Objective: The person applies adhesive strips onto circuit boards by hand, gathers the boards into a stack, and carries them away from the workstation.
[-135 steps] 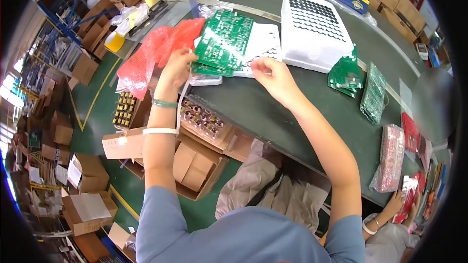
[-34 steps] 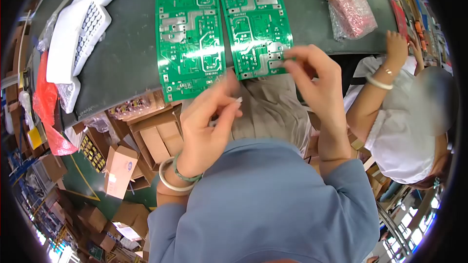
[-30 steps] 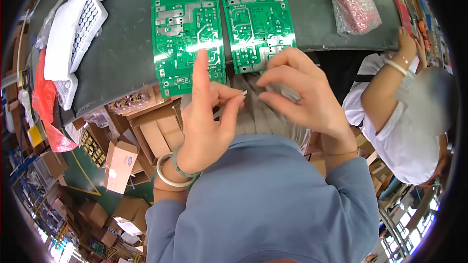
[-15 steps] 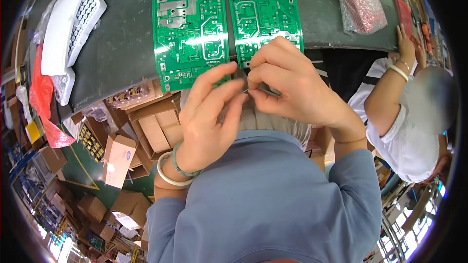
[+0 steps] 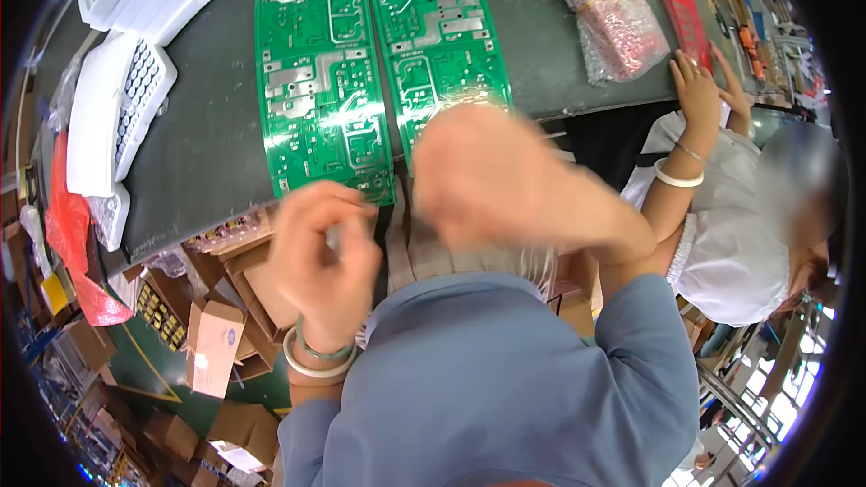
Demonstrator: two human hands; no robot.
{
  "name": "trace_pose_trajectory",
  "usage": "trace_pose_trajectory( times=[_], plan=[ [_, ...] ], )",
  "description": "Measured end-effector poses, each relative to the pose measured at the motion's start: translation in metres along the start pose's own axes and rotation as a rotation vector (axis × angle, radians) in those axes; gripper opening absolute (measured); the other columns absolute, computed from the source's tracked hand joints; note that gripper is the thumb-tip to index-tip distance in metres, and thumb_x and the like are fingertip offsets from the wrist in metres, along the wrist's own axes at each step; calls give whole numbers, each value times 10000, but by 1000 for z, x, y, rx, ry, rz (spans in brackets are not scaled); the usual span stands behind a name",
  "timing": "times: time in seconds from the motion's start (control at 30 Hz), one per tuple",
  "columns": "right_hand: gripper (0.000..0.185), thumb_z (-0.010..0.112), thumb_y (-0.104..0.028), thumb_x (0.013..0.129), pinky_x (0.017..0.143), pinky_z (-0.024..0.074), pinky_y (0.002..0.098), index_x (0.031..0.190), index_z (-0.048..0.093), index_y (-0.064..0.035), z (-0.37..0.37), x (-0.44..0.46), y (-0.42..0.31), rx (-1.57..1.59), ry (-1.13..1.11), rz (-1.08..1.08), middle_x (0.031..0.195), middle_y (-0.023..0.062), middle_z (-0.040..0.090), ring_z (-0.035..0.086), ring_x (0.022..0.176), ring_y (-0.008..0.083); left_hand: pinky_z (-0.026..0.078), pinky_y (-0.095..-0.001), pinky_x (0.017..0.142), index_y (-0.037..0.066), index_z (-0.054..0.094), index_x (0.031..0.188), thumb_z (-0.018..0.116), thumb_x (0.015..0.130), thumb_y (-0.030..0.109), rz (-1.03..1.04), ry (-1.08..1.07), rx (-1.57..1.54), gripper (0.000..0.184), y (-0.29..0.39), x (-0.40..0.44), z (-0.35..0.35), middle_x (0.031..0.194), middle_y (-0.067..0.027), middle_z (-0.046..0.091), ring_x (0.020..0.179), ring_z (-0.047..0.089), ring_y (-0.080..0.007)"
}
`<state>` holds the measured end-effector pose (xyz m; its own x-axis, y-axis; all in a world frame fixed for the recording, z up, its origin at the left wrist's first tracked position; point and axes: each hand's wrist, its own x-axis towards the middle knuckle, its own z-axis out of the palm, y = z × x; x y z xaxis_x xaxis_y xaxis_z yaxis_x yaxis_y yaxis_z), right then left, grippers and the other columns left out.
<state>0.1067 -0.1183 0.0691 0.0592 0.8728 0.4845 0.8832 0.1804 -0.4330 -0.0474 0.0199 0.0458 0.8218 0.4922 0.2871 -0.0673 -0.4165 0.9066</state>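
Because easy reach probably matters, the left green circuit board (image 5: 317, 81) and right green circuit board (image 5: 437, 43) lie side by side just ahead of the curled left hand's (image 5: 323, 257) fingers and the blurred right hand's (image 5: 483, 182), whose grips I cannot tell.

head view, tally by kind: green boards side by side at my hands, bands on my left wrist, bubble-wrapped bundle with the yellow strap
Green boards, topmost only: 2
White band and green band: 2
Bubble-wrapped bundle: 1
Total: 5
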Motion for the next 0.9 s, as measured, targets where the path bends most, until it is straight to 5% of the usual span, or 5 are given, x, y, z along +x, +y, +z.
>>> trace_pose_trajectory(
  times=[0.13, 0.17, 0.2, 0.27, 0.9],
  plan=[
    [143, 633, -126, 745, 751, 474, 339, 811, 601, -3, -53, 18, 136, -55, 34, 260, 849, 107, 590, 581, 813, 248, 416, -466, 956, 3, 571, 868, 641, 721, -26, 361, -274, 296, 165, 13, 10, 42, 1162, -181, 568, 1152, 525, -350],
    [94, 624, -105, 788, 743, 468, 331, 820, 620, -16, -67, 23, 167, -52, -23, -73, 899, 99, 601, 574, 809, 265, 416, -466, 956, 3, 571, 868, 641, 721, -26, 375, -264, 292, 165, 8, 14, 51, 1162, -181, 568, 1152, 525, -350],
    [95, 626, -82, 771, 717, 463, 294, 818, 613, 0, -74, 27, 185, 56, -203, 412, 809, 92, 594, 577, 811, 187, 406, -478, 971, -4, 563, 860, 614, 739, -8, 413, -290, 406, 131, 2, 18, 60, 1178, -195, 559, 1171, 511, -363],
    [135, 611, -105, 772, 715, 470, 300, 837, 620, 14, -78, 33, 223, 40, -291, 437, 800, 89, 608, 584, 780, 182, 383, -502, 1009, -26, 548, 848, 549, 773, 15, 424, -338, 507, 85, -9, 21, 73, 1211, -229, 538, 1200, 488, -389],
    [158, 575, -122, 785, 674, 456, 292, 830, 601, 27, -96, 62, 211, 131, -564, 498, 741, 61, 608, 554, 715, 132, 358, -477, 1048, -21, 554, 917, 609, 784, -9, 333, -353, 446, 145, -12, 23, 74, 1235, -203, 536, 1213, 481, -371]
  ],
)
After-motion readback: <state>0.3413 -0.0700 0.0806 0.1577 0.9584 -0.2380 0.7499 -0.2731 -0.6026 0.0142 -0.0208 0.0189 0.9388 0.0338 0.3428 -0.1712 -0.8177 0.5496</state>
